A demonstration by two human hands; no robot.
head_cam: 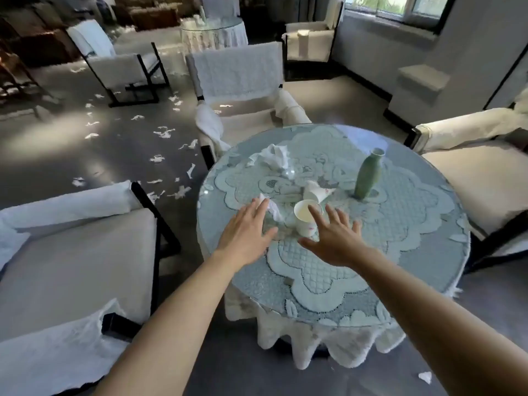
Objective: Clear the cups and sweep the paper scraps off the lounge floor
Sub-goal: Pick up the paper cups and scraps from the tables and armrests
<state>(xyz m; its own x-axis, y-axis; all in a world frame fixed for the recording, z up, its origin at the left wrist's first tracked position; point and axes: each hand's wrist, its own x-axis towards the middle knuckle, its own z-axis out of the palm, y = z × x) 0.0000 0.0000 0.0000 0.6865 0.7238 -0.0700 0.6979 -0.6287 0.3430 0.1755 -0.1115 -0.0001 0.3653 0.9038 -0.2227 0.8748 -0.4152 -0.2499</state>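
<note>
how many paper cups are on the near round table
2. An upright white paper cup stands by the right hand; a tipped white paper cup lies just beyond it, toward the green vase. Crumpled white tissue could hide more.

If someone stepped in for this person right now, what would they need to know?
Left hand: open, empty, over the table beside a crumpled tissue.
Right hand: open, empty, fingers at the upright paper cup; whether they touch is unclear.
A second cup lies tipped behind it, near the green vase.
Done: nothing visibly cleared.
Left: both cups, then the paper scraps strewn over the floor to the left.
</note>
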